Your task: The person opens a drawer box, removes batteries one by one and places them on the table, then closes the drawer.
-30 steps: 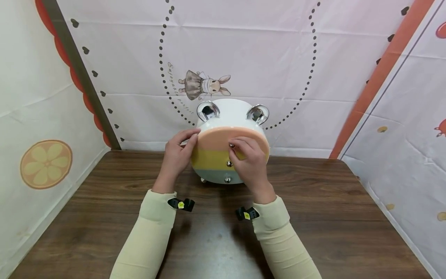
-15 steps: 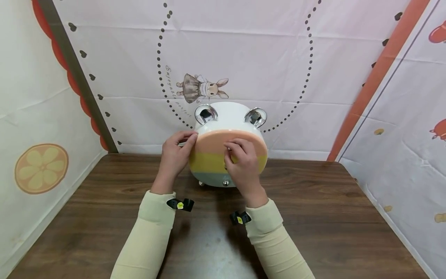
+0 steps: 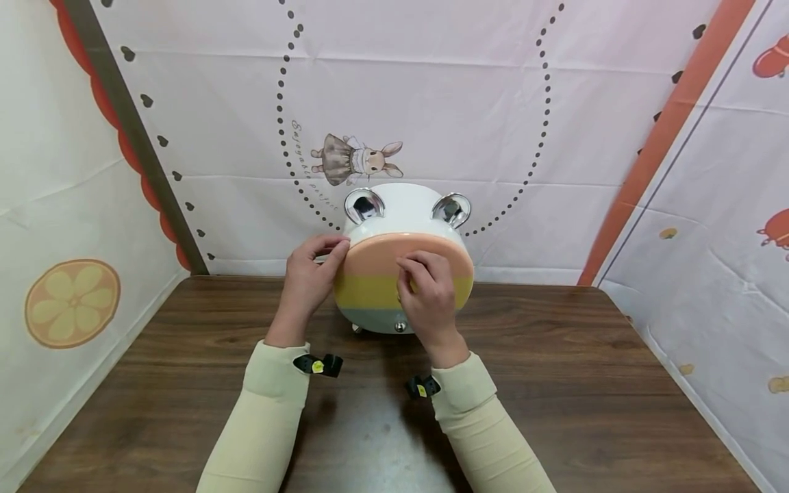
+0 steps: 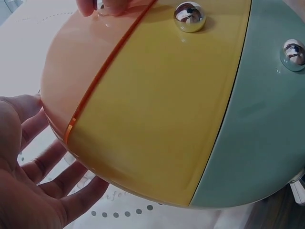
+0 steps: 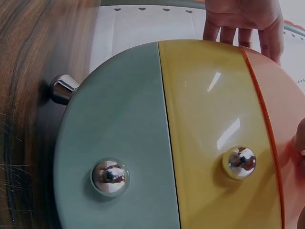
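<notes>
A small round-fronted drawer cabinet (image 3: pixel 370 291) stands at the back of the table, with peach, yellow and green drawer fronts. My right hand (image 3: pixel 429 301) pinches the knob of the peach drawer (image 4: pixel 66 62). That silver knob (image 4: pixel 100 5) is mostly hidden by the fingertips. The yellow drawer (image 5: pixel 205 95) has a round silver knob (image 5: pixel 239 162), and the green drawer (image 5: pixel 124 119) has another knob (image 5: pixel 110 177). At the cabinet's left edge, my left hand (image 3: pixel 308 274) rests its thumb on the rim. Its other fingers (image 4: pixel 71 179) are spread along the side in the left wrist view.
Two shiny silver ears (image 3: pixel 365 205) stick up from the white cabinet top. A short silver foot (image 5: pixel 63 89) supports it on the dark wooden table (image 3: pixel 555 383). Right behind the cabinet hangs a printed white cloth (image 3: pixel 468 123), with more cloth at both sides.
My right hand has shifted slightly left, and its fingertips now cover the top knob, which showed earlier. The middle knob is now hidden in the head view. My left hand stays at the edge.
</notes>
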A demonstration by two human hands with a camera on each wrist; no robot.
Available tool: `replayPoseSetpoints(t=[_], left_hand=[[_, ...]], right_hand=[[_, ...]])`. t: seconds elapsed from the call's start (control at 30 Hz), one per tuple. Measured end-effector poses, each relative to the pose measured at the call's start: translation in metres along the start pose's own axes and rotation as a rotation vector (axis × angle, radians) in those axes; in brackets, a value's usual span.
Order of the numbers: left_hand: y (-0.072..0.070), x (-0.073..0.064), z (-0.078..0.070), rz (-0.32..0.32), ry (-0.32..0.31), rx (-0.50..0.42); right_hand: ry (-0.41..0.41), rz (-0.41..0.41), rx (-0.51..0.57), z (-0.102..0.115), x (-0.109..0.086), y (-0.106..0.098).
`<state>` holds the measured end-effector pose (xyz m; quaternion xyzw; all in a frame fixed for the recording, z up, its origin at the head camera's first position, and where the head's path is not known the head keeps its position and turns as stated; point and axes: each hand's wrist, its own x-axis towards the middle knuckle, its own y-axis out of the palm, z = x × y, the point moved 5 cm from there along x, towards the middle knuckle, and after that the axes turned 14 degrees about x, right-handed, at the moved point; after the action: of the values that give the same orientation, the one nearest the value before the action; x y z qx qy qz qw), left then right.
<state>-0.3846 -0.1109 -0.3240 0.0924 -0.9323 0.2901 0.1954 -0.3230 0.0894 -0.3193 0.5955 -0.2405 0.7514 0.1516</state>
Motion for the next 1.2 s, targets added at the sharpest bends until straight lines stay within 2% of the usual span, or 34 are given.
replayPoseSetpoints(t=[0.3, 0.53, 0.9, 1.2], left_hand=[[-0.002, 0.004, 0.001, 0.079, 0.01, -0.048], [-0.002, 0.007, 0.007, 0.191, -0.017, -0.173], [0.006, 0.001, 0.01, 0.368, -0.083, -0.257], [0.008, -0.006, 0.004, 0.429, -0.065, -0.287]], right_hand=[[-0.033, -0.015, 0.015, 0.008, 0.001, -0.006], [-0.02, 0.016, 0.017, 0.014, -0.002, -0.011], [-0.027, 0.03, 0.01, 0.025, -0.009, -0.018], [-0.083, 0.026, 0.017, 0.04, -0.011, -0.025]])
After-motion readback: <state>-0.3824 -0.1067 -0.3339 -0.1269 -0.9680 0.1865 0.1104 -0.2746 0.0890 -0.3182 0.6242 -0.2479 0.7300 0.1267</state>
